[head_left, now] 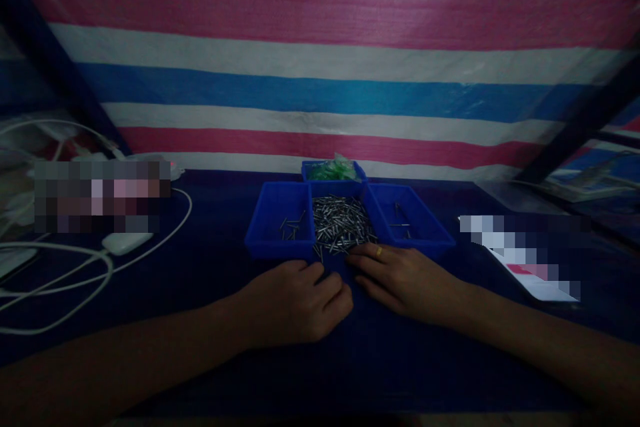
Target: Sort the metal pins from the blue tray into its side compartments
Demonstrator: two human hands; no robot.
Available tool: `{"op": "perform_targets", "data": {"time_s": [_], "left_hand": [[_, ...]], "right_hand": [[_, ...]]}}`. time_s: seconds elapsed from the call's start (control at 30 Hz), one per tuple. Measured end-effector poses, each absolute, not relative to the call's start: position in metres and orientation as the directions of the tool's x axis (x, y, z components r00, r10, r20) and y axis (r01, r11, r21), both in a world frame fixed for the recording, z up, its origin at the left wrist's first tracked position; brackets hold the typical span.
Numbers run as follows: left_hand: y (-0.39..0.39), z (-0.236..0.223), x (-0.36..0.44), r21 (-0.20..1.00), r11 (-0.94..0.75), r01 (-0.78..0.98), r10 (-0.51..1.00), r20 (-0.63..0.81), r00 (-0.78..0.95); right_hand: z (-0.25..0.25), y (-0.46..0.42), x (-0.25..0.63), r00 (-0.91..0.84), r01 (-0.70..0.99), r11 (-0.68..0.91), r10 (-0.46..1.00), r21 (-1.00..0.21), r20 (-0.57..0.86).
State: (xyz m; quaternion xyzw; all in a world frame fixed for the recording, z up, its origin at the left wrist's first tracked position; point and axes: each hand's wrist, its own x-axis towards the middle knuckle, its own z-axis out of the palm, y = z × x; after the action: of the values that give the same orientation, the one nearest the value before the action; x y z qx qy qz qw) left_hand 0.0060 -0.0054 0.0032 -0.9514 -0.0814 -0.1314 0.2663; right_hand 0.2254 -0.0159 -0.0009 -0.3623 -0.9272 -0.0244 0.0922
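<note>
**Pins and four blue trays**

We see four blue plastic trays on the dark desk. The middle tray (320, 192) holds thin, shiny metal pins (343, 223) heaped toward its near rim. Our left hand (295, 303) curls loosely; our right hand (405, 280) lies flat, fingers (367, 260) touching spilled pins. Neither visibly grips anything.

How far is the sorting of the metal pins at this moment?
Done: a few pins lie in the left tray and the right tray. In hand: the left hand and right hand rest at the near edge of the middle tray; what the fingers hold is unclear. Left: the big pin pile there.
</note>
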Motion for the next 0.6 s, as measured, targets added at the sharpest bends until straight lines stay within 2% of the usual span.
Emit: {"op": "perform_targets", "data": {"time_s": [0.17,0.33,0.47,0.6], "left_hand": [[-0.005,0.004,0.007,-0.400,-0.904,0.152,0.000,0.354,0.935],[-0.003,0.006,0.009,-0.363,-0.927,0.099,-0.045,0.367,0.929],[0.000,0.004,0.008,-0.343,-0.931,0.123,-0.020,0.385,0.923],[0.005,0.001,0.007,-0.295,-0.927,0.231,0.090,0.421,0.902]], "right_hand": [[0.002,-0.019,0.226,-0.744,0.635,0.771,0.626,-0.045,0.232],[0.005,-0.020,0.223,-0.852,0.466,0.878,0.479,-0.112,0.212],[0.005,-0.019,0.223,-0.860,0.442,0.891,0.454,-0.104,0.235],[0.004,-0.018,0.225,-0.841,0.473,0.879,0.472,-0.062,0.265]]}}
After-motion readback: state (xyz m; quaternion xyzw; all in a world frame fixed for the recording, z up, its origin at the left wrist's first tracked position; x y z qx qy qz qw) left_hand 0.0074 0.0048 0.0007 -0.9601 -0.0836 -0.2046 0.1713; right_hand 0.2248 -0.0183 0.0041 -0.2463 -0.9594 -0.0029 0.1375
